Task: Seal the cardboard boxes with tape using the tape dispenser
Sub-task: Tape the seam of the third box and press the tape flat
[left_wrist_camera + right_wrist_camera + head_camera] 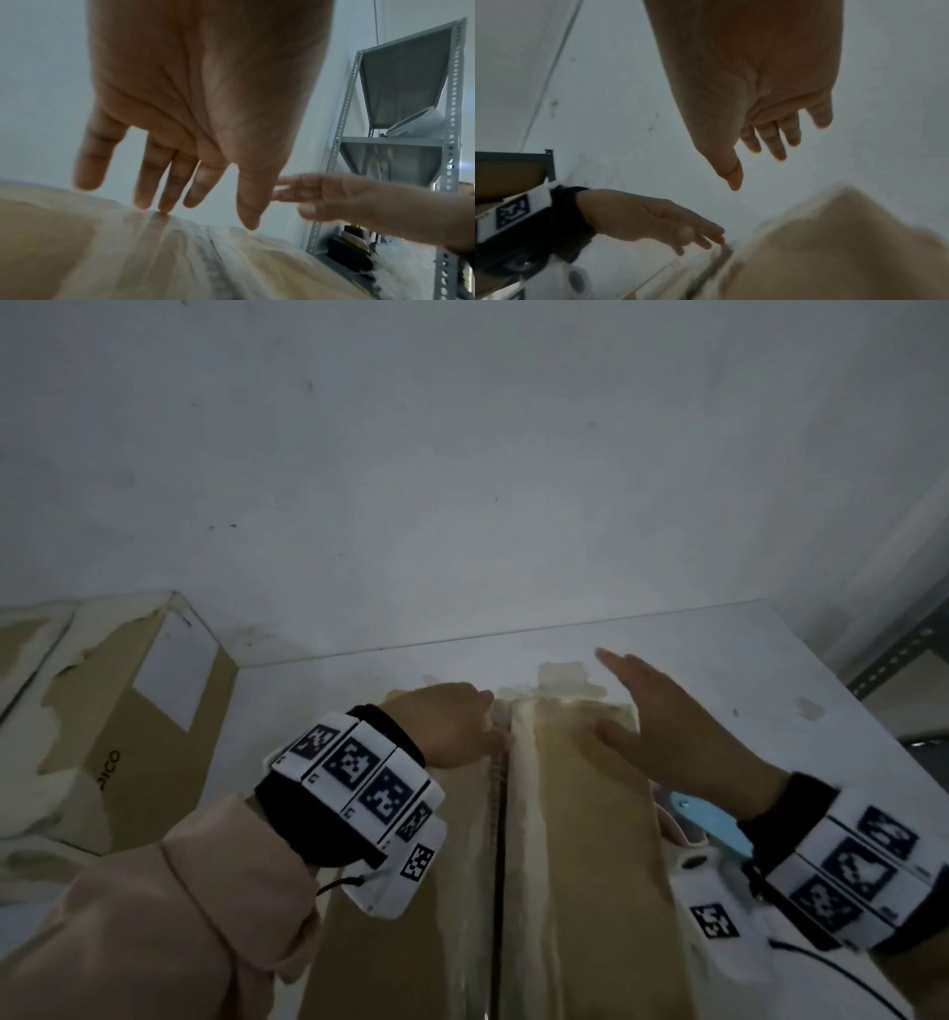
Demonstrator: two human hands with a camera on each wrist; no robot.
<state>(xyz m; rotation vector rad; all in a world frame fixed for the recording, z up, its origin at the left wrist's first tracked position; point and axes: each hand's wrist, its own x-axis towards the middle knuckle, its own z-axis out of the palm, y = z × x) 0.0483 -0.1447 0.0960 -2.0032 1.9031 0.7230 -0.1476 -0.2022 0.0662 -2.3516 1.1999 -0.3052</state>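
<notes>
While the cardboard box point(575, 839) sits mid-table, I rest left hand point(452, 729) flat, fingers straight, pinning its seam | right hand point(683, 726) spread, empty, poised to smooth tape point(524, 793) | dispenser point(711, 824) parked beside box

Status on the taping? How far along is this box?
Done: the box has its flaps closed, with tape along the centre seam. In hand: left hand touches the far end; right hand is flat and open, holding nothing. Left: the second box by the wall looks torn; its seal can't be judged.
</notes>
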